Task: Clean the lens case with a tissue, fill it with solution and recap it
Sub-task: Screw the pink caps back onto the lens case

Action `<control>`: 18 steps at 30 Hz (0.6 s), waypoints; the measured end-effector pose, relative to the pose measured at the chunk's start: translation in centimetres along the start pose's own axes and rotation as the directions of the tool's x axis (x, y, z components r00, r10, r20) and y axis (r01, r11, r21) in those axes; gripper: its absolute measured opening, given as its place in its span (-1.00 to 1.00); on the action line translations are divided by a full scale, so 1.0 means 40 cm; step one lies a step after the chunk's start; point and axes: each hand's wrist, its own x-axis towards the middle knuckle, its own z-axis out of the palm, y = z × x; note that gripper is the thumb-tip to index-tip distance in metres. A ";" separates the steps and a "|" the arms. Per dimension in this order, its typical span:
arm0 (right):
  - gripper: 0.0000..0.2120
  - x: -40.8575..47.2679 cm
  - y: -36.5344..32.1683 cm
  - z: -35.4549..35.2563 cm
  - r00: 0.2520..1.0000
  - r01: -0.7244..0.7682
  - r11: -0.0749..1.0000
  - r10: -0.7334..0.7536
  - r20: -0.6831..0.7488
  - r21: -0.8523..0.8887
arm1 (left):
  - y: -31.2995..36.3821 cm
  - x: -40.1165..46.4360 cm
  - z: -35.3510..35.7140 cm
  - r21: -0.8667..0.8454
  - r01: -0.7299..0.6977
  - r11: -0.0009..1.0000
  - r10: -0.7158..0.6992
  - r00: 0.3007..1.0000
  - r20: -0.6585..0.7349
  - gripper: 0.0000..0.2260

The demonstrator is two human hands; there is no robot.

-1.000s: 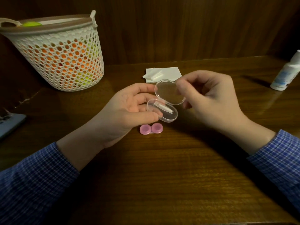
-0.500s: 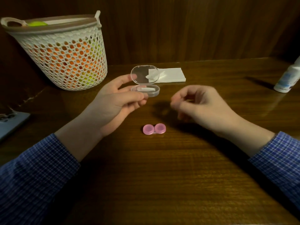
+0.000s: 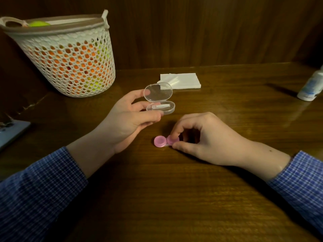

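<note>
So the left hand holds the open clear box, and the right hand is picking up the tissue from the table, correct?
Not quite. In the head view the right hand pinches the pink lens case on the table, not the tissue, which lies untouched further back. The left hand does hold the open clear box.

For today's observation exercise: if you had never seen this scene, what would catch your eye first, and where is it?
First, the small pink lens case lying mid-table, pinched at its right end by the right hand. Just behind it, the left hand holds a clear hinged box with its lid raised. Next comes the white mesh basket at back left, with orange and yellow showing through its holes.
</note>
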 end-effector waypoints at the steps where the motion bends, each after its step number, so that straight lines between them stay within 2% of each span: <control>1: -0.89 -0.001 0.000 -0.001 1.000 0.004 1.000 -0.004 0.003 0.009 | -0.002 0.001 0.001 0.011 0.001 1.000 -0.001 1.000 -0.001 -0.19; 4: -0.91 -0.004 0.001 -0.018 0.999 -0.010 0.997 0.007 0.033 0.082 | -0.005 0.003 0.000 0.020 0.015 1.000 -0.015 1.000 -0.008 -0.19; 7: -0.89 -0.006 0.003 -0.052 0.998 -0.021 0.968 0.007 0.055 0.251 | -0.006 0.003 -0.003 0.045 0.030 0.999 -0.030 1.000 0.005 -0.20; 12: -0.79 0.004 0.016 -0.088 0.981 0.055 0.880 0.041 -0.191 0.472 | -0.011 -0.003 0.006 0.119 0.026 0.993 -0.030 0.999 0.037 -0.22; 15: -0.83 0.007 0.024 -0.079 0.964 0.024 0.922 0.080 -0.252 0.385 | -0.017 -0.010 0.016 0.153 0.008 0.988 -0.018 0.998 0.061 -0.27; 18: -0.83 0.006 0.026 -0.061 0.968 -0.019 0.971 0.077 -0.238 0.238 | -0.018 -0.014 0.024 0.179 -0.010 0.984 -0.004 0.997 0.081 -0.24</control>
